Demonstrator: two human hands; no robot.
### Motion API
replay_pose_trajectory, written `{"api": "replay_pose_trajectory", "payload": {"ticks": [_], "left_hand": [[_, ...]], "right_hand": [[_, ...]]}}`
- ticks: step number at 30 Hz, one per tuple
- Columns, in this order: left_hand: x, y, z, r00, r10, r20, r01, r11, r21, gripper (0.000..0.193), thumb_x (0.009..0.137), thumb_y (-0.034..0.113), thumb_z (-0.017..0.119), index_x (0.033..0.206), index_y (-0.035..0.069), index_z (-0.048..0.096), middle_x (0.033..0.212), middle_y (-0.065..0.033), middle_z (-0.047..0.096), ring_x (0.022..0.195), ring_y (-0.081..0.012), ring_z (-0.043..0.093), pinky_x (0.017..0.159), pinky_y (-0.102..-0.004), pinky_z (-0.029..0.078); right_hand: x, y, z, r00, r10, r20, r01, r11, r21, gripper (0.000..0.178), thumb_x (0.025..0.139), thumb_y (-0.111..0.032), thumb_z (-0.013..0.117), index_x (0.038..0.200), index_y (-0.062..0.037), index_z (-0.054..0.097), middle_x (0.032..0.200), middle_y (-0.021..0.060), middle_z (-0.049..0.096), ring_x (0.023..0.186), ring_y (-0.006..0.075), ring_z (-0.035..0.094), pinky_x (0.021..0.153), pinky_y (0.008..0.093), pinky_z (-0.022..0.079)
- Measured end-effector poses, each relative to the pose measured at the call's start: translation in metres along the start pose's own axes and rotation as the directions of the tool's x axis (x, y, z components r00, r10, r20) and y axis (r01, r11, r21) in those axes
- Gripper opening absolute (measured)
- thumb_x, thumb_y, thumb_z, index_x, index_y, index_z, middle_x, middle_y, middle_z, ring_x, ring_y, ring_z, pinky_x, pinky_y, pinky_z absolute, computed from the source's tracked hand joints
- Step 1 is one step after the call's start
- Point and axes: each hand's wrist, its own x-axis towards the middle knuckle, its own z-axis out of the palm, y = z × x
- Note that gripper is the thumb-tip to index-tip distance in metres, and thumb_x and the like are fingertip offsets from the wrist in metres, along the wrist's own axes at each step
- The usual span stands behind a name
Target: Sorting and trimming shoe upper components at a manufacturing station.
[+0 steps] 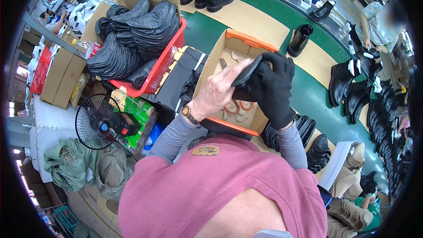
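My bare left hand, a watch on its wrist, grips a dark, flat, curved piece that looks like a shoe part; its exact kind cannot be made out. On the other side, my right hand, in a black glove, curls its fingers around the same piece and hides part of it. Both hands are above an open cardboard box with orange edges. Inside that box lie scissors with orange handles, partly covered by my hands, and some pale scraps.
Left of the box stands a red plastic basket heaped with black plastic-wrapped bundles. A black fan is nearer left. Black boots line the green bench. Stacked black insole-like pieces sit right. A co-worker is at far right.
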Motion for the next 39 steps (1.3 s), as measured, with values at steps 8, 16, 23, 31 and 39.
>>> {"api": "replay_pose_trajectory", "payload": {"ticks": [8,16,23,31,39], "left_hand": [[-0.009,-0.006,-0.018,0.986,-0.165,0.036,0.169,0.976,-0.135,0.063,0.076,-0.014,0.050,0.137,0.002,0.046,0.119,-0.0223,0.062,0.106,-0.0343,0.065,0.087,-0.0358,0.051],[-0.006,0.001,-0.029,0.916,-0.378,0.135,0.390,0.918,-0.069,0.046,0.078,-0.006,0.053,0.123,0.002,0.059,0.093,-0.0186,0.069,0.080,-0.0281,0.070,0.071,-0.0315,0.052],[-0.005,0.004,-0.033,0.959,-0.100,0.266,0.135,0.984,-0.118,0.024,0.076,0.007,0.077,0.096,-0.002,0.068,0.081,-0.0144,0.069,0.071,-0.0256,0.069,0.063,-0.0321,0.052],[-0.004,-0.001,-0.036,0.989,0.020,0.146,-0.002,0.993,-0.121,0.020,0.071,0.001,0.075,0.090,-0.001,0.069,0.079,-0.0123,0.068,0.069,-0.0271,0.067,0.061,-0.0316,0.051],[-0.010,-0.007,-0.057,0.986,-0.112,0.125,0.130,0.981,-0.143,0.022,0.071,-0.006,0.071,0.092,-0.001,0.069,0.082,-0.0098,0.070,0.073,-0.0196,0.068,0.065,-0.0287,0.052]], "right_hand": [[-0.013,0.035,-0.001,0.866,0.487,-0.115,-0.373,0.781,0.501,0.010,0.089,-0.008,0.063,0.087,-0.0020,0.056,0.072,0.0135,0.061,0.065,0.0206,0.060,0.066,0.0296,0.047],[-0.001,0.020,-0.020,0.961,0.163,-0.226,-0.115,0.971,0.208,0.027,0.076,-0.012,0.076,0.098,-0.0035,0.062,0.087,0.0138,0.067,0.086,0.0228,0.065,0.075,0.0322,0.049],[0.002,0.037,-0.021,0.869,0.192,0.457,-0.471,0.605,0.642,0.026,0.074,-0.007,0.066,0.099,-0.0021,0.068,0.091,0.0096,0.069,0.083,0.0181,0.064,0.075,0.0278,0.050],[-0.014,0.048,0.008,0.705,0.095,0.703,-0.687,0.337,0.644,0.024,0.084,-0.012,0.057,0.101,0.0025,0.065,0.092,0.0044,0.065,0.082,0.0090,0.057,0.075,0.0230,0.046],[-0.005,0.056,-0.012,0.724,0.164,0.670,-0.671,0.394,0.628,0.031,0.079,-0.007,0.070,0.108,0.0014,0.063,0.085,0.0019,0.061,0.080,0.0079,0.056,0.073,0.0237,0.046]]}}
